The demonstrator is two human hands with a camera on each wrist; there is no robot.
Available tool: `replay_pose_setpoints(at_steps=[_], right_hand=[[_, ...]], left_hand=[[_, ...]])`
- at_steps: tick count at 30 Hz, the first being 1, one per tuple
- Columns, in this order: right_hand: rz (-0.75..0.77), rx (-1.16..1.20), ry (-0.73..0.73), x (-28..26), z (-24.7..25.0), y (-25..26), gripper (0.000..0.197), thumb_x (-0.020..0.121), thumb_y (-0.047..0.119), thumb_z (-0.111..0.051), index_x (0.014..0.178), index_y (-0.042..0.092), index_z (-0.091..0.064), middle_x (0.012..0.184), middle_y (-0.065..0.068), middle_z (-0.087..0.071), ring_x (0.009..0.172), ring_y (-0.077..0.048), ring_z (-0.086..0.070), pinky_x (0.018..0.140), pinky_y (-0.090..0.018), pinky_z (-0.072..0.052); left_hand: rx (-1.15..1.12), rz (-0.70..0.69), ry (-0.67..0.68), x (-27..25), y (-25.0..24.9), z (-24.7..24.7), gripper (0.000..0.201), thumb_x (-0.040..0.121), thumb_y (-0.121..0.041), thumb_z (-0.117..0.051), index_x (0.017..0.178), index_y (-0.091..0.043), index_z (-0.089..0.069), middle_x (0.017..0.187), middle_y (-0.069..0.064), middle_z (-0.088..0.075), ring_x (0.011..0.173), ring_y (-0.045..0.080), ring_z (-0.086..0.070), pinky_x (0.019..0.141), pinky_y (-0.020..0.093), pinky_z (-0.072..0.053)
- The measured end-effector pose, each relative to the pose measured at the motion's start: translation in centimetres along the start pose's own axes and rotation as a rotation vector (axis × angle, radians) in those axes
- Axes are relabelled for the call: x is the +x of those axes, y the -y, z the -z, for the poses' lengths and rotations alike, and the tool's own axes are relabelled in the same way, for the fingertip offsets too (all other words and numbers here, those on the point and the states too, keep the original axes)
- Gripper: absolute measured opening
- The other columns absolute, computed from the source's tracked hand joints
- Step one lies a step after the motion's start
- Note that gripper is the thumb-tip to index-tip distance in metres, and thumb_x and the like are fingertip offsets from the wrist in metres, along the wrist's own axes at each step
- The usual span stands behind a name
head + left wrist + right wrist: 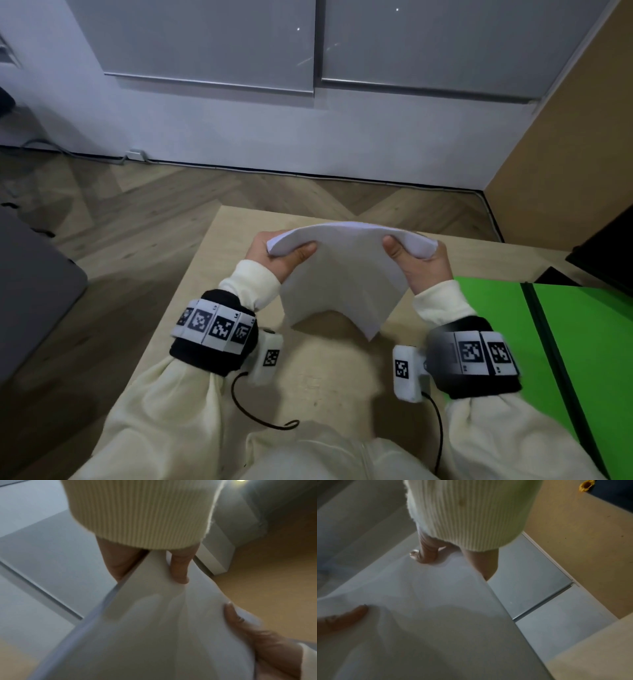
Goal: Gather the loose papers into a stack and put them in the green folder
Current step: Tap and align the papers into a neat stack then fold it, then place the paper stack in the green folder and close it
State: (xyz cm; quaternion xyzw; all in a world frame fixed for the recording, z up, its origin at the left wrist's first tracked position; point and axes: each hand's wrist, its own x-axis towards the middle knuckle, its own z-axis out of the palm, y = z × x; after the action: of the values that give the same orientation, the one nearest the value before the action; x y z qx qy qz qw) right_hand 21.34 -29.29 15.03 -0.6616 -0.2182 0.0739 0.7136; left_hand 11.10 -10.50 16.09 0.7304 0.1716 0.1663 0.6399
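A stack of white papers (342, 270) is held above a pale wooden table (329, 373) at frame centre, gripped at its upper corners by the left hand (277, 255) and the right hand (419, 263), thumbs pressed on the near face. The green folder (548, 342) is laid open at lower right. Herringbone wood flooring (137, 205) and grey cabinet doors (212, 44) are seen beyond

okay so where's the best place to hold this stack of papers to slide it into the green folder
Probably by the top corners, where the left hand and right hand already pinch the stack of papers. It sags limp between them, so support from both sides keeps it together. The green folder lies open to the right.
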Motion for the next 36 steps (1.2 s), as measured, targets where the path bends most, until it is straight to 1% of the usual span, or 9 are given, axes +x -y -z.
replay_pose_setpoints(at_steps=[5,8,10,14,17,21,24,31,36], right_hand=[[0.033,-0.05,0.027,0.1,0.0,0.5,0.017,0.088,0.003,-0.058,0.085,0.01,-0.073,0.068,0.02,-0.074,0.067,0.008,-0.065,0.062,-0.01,-0.05],[-0.063,-0.064,0.011,-0.3,-0.2,-0.7,0.011,0.083,0.005,-0.066,0.079,0.013,-0.072,0.061,0.019,-0.072,0.06,0.009,-0.063,0.058,-0.01,-0.05],[-0.184,-0.085,-0.067,-0.5,-0.2,-2.0,0.013,0.075,0.007,-0.074,0.075,0.019,-0.069,0.06,0.017,-0.071,0.058,0.007,-0.064,0.059,-0.012,-0.051],[-0.417,-0.24,-0.138,-1.2,-0.1,-5.1,0.023,0.073,0.007,-0.077,0.088,0.012,-0.061,0.087,-0.007,-0.064,0.085,-0.021,-0.064,0.079,-0.03,-0.049],[-0.433,-0.228,-0.204,-1.9,0.6,-5.5,0.036,0.075,0.006,-0.074,0.106,-0.004,-0.06,0.093,-0.011,-0.061,0.092,-0.024,-0.063,0.077,-0.026,-0.044],[-0.329,-0.171,-0.207,-2.4,3.2,-3.9,0.02,0.077,0.003,-0.071,0.096,-0.002,-0.067,0.087,-0.005,-0.068,0.059,0.013,-0.063,0.065,-0.017,-0.052],[-0.396,-0.024,-0.123,-3.5,5.3,-3.4,0.028,0.062,0.031,-0.083,0.08,0.014,-0.07,0.075,0.008,-0.075,0.069,-0.001,-0.07,0.068,-0.022,-0.056],[-0.565,-0.283,-0.231,-6.9,10.2,-6.8,0.033,0.082,0.008,-0.067,0.111,-0.007,-0.059,0.101,-0.007,-0.062,0.097,-0.016,-0.058,0.072,-0.011,-0.05],[-0.753,-0.401,-0.282,-7.9,17.1,-9.0,0.045,0.081,0.015,-0.07,0.117,-0.009,-0.058,0.118,-0.022,-0.064,0.108,-0.03,-0.062,0.101,-0.04,-0.045]], left_hand=[[0.016,-0.011,-0.01,0.7,-0.3,0.7,0.015,0.084,-0.009,-0.064,0.097,-0.014,-0.07,0.072,-0.017,-0.07,0.063,-0.01,-0.064,0.061,0.006,-0.05],[0.045,0.059,-0.023,0.3,1.0,0.5,0.011,0.083,-0.01,-0.066,0.088,-0.019,-0.065,0.074,-0.011,-0.065,0.059,-0.008,-0.063,0.055,0.003,-0.046],[0.077,0.14,-0.06,0.3,3.1,0.2,0.029,0.08,-0.006,-0.07,0.105,-0.015,-0.059,0.085,-0.006,-0.061,0.07,-0.007,-0.062,0.054,0.005,-0.043],[0.094,0.27,-0.092,0.0,6.5,-1.1,0.044,0.075,0.003,-0.071,0.115,-0.001,-0.054,0.102,0.006,-0.051,0.098,0.015,-0.046,0.057,0.005,-0.043],[0.125,0.306,-0.119,0.3,6.5,-1.6,0.013,0.08,0.002,-0.067,0.075,-0.008,-0.06,0.088,0.009,-0.054,0.083,0.015,-0.047,0.06,0.016,-0.043],[0.114,0.253,-0.046,1.0,4.1,-2.4,0.032,0.082,-0.002,-0.066,0.057,-0.017,-0.053,0.059,-0.001,-0.05,0.05,0.005,-0.044,0.04,0.006,-0.035],[0.022,0.275,0.012,1.3,2.4,-3.4,0.027,0.082,0.0,-0.066,0.061,-0.015,-0.056,0.043,-0.011,-0.059,0.04,0.003,-0.053,0.04,0.008,-0.042],[-0.05,0.389,0.053,1.4,3.7,-8.2,0.007,0.086,-0.01,-0.063,0.092,-0.007,-0.065,0.077,0.007,-0.065,0.065,0.019,-0.061,0.066,0.028,-0.055],[-0.036,0.59,0.078,0.8,8.0,-13.3,0.023,0.089,-0.005,-0.058,0.067,-0.009,-0.059,0.061,0.009,-0.062,0.047,0.023,-0.059,0.045,0.024,-0.055]])
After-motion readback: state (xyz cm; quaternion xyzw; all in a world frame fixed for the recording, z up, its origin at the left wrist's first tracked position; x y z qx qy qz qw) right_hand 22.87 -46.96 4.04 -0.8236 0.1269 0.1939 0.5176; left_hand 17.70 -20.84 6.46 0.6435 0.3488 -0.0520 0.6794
